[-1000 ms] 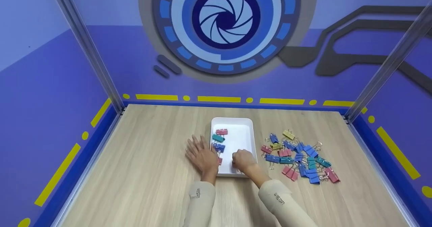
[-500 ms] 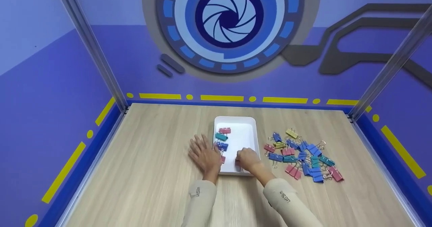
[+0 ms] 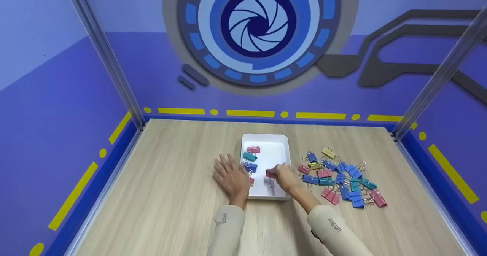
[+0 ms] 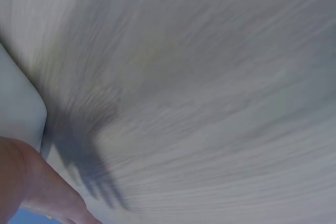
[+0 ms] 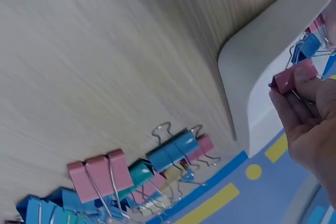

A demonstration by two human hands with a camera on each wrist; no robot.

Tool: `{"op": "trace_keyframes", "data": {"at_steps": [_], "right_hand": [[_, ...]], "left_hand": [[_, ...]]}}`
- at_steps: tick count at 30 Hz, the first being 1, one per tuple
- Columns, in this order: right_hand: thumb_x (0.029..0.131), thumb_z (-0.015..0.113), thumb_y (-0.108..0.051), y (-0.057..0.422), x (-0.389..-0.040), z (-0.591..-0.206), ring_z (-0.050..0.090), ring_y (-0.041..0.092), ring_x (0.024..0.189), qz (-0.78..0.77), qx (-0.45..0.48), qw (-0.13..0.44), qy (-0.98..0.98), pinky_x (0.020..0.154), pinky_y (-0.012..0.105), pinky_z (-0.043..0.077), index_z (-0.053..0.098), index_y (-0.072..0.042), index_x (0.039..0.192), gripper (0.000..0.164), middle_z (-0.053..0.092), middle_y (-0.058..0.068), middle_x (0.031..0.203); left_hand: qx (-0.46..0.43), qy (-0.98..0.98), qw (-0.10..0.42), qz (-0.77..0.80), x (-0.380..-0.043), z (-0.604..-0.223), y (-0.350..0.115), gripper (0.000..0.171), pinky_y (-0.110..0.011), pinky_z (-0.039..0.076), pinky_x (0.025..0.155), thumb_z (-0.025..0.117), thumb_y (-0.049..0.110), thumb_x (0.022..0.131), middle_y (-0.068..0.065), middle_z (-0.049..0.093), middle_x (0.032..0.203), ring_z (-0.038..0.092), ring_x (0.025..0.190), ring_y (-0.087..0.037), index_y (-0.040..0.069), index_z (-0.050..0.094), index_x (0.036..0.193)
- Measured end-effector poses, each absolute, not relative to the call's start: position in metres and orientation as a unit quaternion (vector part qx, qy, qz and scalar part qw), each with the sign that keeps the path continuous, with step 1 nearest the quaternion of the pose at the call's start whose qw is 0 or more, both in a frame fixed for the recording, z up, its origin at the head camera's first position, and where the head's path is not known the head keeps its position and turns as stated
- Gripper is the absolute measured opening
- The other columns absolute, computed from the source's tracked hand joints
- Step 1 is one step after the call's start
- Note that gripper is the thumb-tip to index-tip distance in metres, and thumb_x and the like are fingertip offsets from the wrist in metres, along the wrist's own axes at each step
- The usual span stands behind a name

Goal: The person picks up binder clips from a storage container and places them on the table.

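My right hand (image 3: 286,177) pinches a pink binder clip (image 3: 271,174) over the right half of a white tray (image 3: 265,135). In the right wrist view, thumb and fingers of the right hand (image 5: 317,108) grip the pink clip by its body, and a wire handle shows below it. My left hand (image 3: 231,177) lies with spread fingers at the tray's left edge, its thumb side over the rim. Along that side of the tray run a pink clip (image 3: 253,149), a green clip (image 3: 250,156), a blue clip (image 3: 250,167) and another pink one, partly hidden by the left hand.
Right of the tray, a loose pile of binder clips (image 3: 344,180) in blue, green, pink and yellow spreads over the wooden table (image 3: 182,164). Printed panels (image 3: 152,69) enclose the table at the back and both sides.
My right hand has shifted slightly to the right inside the tray and turned, so the pink clip in its fingers now shows. The left hand stays at the tray's left edge.
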State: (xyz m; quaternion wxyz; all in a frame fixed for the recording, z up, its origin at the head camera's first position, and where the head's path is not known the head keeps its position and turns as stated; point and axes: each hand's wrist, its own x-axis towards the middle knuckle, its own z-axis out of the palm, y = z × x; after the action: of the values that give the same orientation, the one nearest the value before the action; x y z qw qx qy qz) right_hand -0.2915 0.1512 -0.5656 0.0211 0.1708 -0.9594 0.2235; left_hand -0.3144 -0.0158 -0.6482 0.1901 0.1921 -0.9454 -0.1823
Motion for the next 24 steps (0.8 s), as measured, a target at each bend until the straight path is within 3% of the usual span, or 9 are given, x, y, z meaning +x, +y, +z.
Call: {"op": "trace_keyframes", "data": {"at_steps": [4, 8, 14, 17, 21, 24], "right_hand": [[0.089, 0.067, 0.012, 0.159, -0.289, -0.549, 0.077, 0.023, 0.091, 0.241, 0.161, 0.049, -0.956, 0.073, 0.037, 0.062, 0.08, -0.006, 0.111, 0.031, 0.08, 0.01, 0.103], [0.09, 0.067, 0.011, 0.178, -0.281, -0.539, 0.078, 0.027, 0.097, 0.24, 0.159, 0.076, -0.955, 0.077, 0.04, 0.064, 0.08, -0.005, 0.108, 0.028, 0.08, 0.011, 0.103], [0.088, 0.076, 0.001, 0.218, -0.265, -0.552, 0.075, 0.019, 0.073, 0.23, 0.172, 0.166, -0.944, 0.06, 0.036, 0.061, 0.083, -0.005, 0.093, 0.01, 0.08, 0.01, 0.088], [0.085, 0.079, 0.0, 0.238, -0.256, -0.56, 0.064, 0.011, 0.061, 0.225, 0.188, 0.194, -0.936, 0.053, 0.029, 0.055, 0.08, -0.006, 0.083, 0.007, 0.077, 0.006, 0.075], [0.085, 0.078, 0.002, 0.259, -0.244, -0.569, 0.046, 0.002, 0.058, 0.229, 0.208, 0.145, -0.94, 0.049, 0.02, 0.043, 0.074, -0.01, 0.074, 0.016, 0.066, -0.002, 0.064], [0.089, 0.075, 0.001, 0.27, -0.238, -0.573, 0.046, 0.001, 0.061, 0.23, 0.212, 0.08, -0.946, 0.051, 0.017, 0.04, 0.074, -0.011, 0.076, 0.017, 0.065, -0.003, 0.067]], "left_hand": [[0.19, -0.948, 0.181, -0.182, -0.314, -0.649, -0.015, 0.064, -0.06, 0.021, 0.127, 0.051, 0.045, 0.104, -0.014, 0.029, 0.168, 0.023, 0.157, -0.039, 0.012, 0.039, 0.158], [0.189, -0.95, 0.177, -0.175, -0.314, -0.65, -0.016, 0.064, -0.059, 0.021, 0.127, 0.05, 0.045, 0.104, -0.014, 0.03, 0.168, 0.023, 0.157, -0.039, 0.012, 0.038, 0.158], [0.193, -0.952, 0.173, -0.164, -0.313, -0.649, -0.02, 0.064, -0.059, 0.023, 0.127, 0.051, 0.045, 0.104, -0.013, 0.031, 0.168, 0.025, 0.157, -0.038, 0.013, 0.04, 0.158], [0.194, -0.953, 0.169, -0.162, -0.312, -0.647, -0.021, 0.064, -0.059, 0.023, 0.126, 0.051, 0.045, 0.103, -0.013, 0.031, 0.168, 0.026, 0.157, -0.038, 0.013, 0.04, 0.157], [0.191, -0.953, 0.168, -0.163, -0.312, -0.646, -0.02, 0.064, -0.059, 0.023, 0.126, 0.051, 0.045, 0.103, -0.013, 0.031, 0.168, 0.026, 0.157, -0.038, 0.013, 0.04, 0.157], [0.188, -0.953, 0.17, -0.165, -0.313, -0.645, -0.018, 0.063, -0.059, 0.023, 0.126, 0.051, 0.045, 0.104, -0.013, 0.031, 0.168, 0.025, 0.157, -0.038, 0.013, 0.04, 0.158]]}}
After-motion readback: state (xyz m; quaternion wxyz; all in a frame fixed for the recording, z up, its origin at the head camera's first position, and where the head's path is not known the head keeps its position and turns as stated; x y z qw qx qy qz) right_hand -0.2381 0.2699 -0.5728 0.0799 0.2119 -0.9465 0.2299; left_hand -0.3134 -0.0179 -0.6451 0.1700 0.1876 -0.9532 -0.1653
